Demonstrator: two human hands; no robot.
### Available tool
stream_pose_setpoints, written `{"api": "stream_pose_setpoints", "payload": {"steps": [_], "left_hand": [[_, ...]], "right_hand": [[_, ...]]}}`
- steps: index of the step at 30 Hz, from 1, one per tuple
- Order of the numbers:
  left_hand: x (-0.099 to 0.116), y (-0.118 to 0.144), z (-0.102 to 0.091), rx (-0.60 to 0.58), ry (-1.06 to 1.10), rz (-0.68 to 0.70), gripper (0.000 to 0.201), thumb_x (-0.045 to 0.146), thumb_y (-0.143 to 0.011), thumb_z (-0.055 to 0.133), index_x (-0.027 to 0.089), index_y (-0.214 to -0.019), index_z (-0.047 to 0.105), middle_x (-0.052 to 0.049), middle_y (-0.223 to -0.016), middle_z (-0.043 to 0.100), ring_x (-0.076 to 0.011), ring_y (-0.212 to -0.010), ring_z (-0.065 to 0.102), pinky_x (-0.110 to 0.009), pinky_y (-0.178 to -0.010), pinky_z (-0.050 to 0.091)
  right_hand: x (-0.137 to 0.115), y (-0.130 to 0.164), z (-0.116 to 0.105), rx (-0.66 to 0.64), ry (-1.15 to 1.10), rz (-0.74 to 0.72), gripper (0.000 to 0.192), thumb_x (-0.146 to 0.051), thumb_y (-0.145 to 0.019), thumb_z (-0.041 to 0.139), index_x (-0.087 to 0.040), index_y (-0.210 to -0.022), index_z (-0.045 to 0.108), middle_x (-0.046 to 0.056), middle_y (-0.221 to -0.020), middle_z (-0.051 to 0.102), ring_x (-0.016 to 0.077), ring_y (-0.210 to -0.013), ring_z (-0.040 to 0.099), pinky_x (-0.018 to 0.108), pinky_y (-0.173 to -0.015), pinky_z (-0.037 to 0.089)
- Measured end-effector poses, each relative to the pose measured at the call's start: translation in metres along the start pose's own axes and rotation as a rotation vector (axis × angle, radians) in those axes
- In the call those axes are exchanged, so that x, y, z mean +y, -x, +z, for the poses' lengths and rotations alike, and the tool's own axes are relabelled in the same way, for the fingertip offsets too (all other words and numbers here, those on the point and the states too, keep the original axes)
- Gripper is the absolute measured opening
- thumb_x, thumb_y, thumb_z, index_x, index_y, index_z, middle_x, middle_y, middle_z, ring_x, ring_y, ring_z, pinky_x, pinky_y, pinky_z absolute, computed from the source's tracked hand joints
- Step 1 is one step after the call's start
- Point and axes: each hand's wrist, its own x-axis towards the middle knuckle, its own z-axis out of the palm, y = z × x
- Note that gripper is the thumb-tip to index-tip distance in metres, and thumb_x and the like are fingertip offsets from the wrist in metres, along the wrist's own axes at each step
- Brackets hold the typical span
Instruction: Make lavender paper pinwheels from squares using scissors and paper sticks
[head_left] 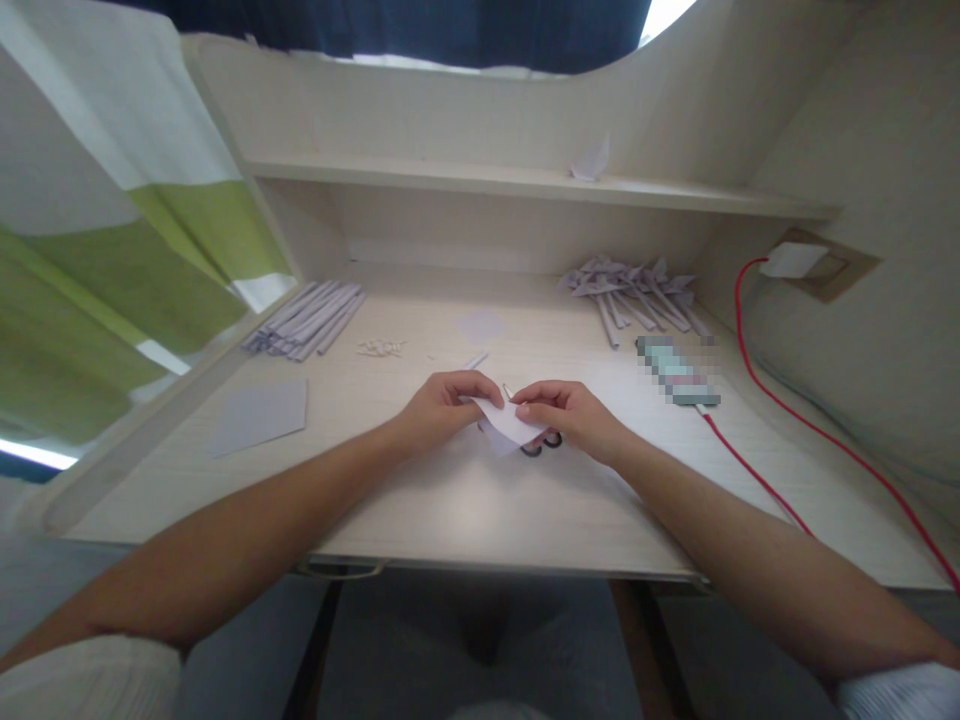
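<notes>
Between my two hands is a small sheet of white paper [511, 424], bent into a curve above the desk. The fingers of my left hand [450, 400] pinch its left side. My right hand [574, 412] grips the opposite side, thumb on top. A pair of scissors [553, 440] lies partly hidden below the paper; its dark handle loops and pointed tip show. Just beyond my left hand is a thin white stick or tube [477, 360], its near end hidden by the fingers.
Rolled paper tubes [311, 315] and a flat paper stack [266, 415] lie left, near small pale pieces [382, 348]. Paper pinwheels on tubes [637, 290] are piled back right. A blurred phone [675, 370] has a red cable [750, 474]. Folded paper [591, 162] stands on the shelf [450, 183].
</notes>
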Motion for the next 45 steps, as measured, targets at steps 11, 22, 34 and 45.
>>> {"api": "stream_pose_setpoints", "payload": {"steps": [11, 22, 34, 45], "left_hand": [[0.002, 0.002, 0.002, -0.029, -0.063, 0.085, 0.019, 0.005, -0.074, 0.059, 0.015, -0.082, 0.073, -0.002, -0.084, 0.071, -0.0130, -0.078, 0.064, -0.023, -0.070, 0.049], [0.007, 0.003, 0.008, 0.006, 0.006, 0.027, 0.014, 0.007, -0.072, 0.063, 0.014, -0.080, 0.072, -0.004, -0.081, 0.070, -0.0131, -0.073, 0.062, -0.023, -0.067, 0.049], [0.001, 0.004, 0.006, -0.042, 0.045, 0.032, 0.012, 0.017, -0.075, 0.066, 0.015, -0.086, 0.071, -0.004, -0.084, 0.069, -0.0149, -0.075, 0.062, -0.027, -0.071, 0.048], [-0.001, 0.000, 0.001, -0.027, -0.014, -0.022, 0.016, 0.027, -0.076, 0.071, 0.015, -0.087, 0.070, -0.005, -0.085, 0.067, -0.0157, -0.079, 0.061, -0.027, -0.071, 0.047]], "right_hand": [[-0.002, 0.001, 0.003, -0.038, -0.005, 0.004, 0.029, -0.042, -0.083, 0.071, -0.015, -0.095, 0.072, 0.001, -0.061, 0.068, 0.0103, -0.049, 0.059, 0.020, -0.046, 0.037], [0.000, 0.001, 0.004, -0.002, 0.037, 0.010, 0.028, -0.041, -0.077, 0.075, -0.015, -0.087, 0.071, 0.001, -0.067, 0.069, 0.0102, -0.053, 0.060, 0.020, -0.047, 0.043], [0.002, -0.001, 0.003, 0.030, 0.049, 0.017, 0.026, -0.040, -0.076, 0.076, -0.016, -0.085, 0.071, 0.001, -0.063, 0.068, 0.0103, -0.049, 0.058, 0.020, -0.044, 0.040], [0.007, -0.004, 0.001, -0.034, -0.034, 0.043, 0.027, -0.040, -0.074, 0.078, -0.015, -0.080, 0.069, 0.000, -0.063, 0.068, 0.0109, -0.052, 0.059, 0.023, -0.049, 0.045]]}}
